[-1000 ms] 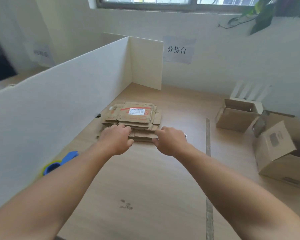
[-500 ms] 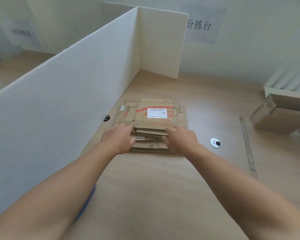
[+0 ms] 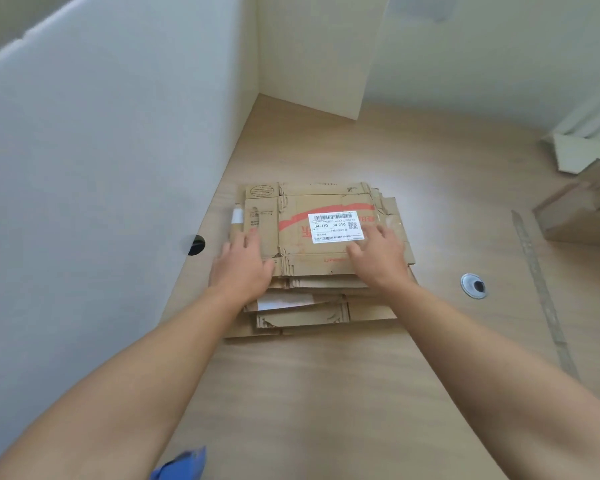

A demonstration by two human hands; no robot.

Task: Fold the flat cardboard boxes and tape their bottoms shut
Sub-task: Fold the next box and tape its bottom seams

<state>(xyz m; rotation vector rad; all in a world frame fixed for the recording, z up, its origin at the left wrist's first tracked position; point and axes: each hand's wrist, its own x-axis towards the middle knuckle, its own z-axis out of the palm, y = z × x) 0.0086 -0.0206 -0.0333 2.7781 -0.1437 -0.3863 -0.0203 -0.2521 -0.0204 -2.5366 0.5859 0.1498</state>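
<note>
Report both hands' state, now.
Left hand: open, fingers spread flat on the top flat box, gripping nothing.
Right hand: open, flat on the same box beside its label.

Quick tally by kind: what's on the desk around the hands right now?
Stack of flat boxes: 1
Folded boxes at the right edge: 1
Desk cable holes: 2
Blue object at the bottom edge: 1
Hands, left and right: 2
Total: 7
</note>
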